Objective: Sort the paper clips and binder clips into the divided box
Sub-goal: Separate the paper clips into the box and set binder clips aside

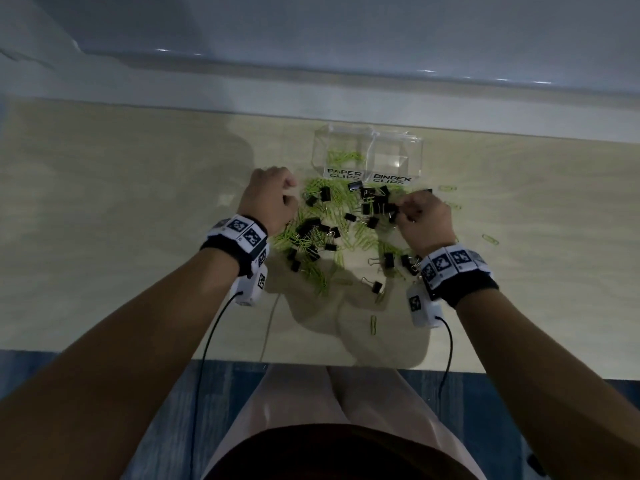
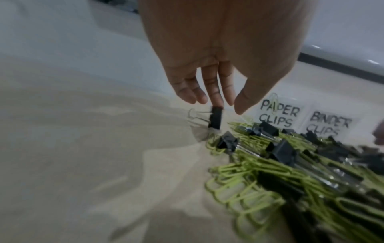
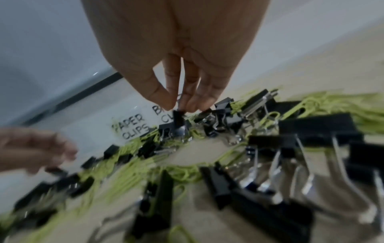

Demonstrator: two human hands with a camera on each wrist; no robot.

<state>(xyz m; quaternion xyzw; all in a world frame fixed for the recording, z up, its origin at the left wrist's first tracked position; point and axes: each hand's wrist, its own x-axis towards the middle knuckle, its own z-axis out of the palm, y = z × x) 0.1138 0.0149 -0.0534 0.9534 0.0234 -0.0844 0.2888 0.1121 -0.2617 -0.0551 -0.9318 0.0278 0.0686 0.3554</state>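
A clear divided box (image 1: 420, 157) stands at the back of the table, labelled PAPER CLIPS on the left and BINDER CLIPS on the right. Green paper clips (image 1: 343, 156) lie in its left compartment. In front of it spreads a mixed pile of green paper clips (image 1: 360, 233) and black binder clips (image 1: 310, 225). My left hand (image 1: 289, 199) (image 2: 228, 106) hangs at the pile's left edge, fingers pointing down. One fingertip touches a black binder clip (image 2: 215, 120), and the thumb stays apart. My right hand (image 1: 403, 211) (image 3: 178, 106) pinches a black binder clip (image 3: 179, 119) at the pile's right side.
Stray paper clips lie right of the pile (image 1: 490, 239) (image 1: 447, 187) and near the front (image 1: 373, 323). A pale ledge (image 1: 311, 102) runs behind the box. The table's front edge (image 1: 138, 353) is close to my lap. Wrist-camera cables (image 1: 207, 341) hang below both wrists.
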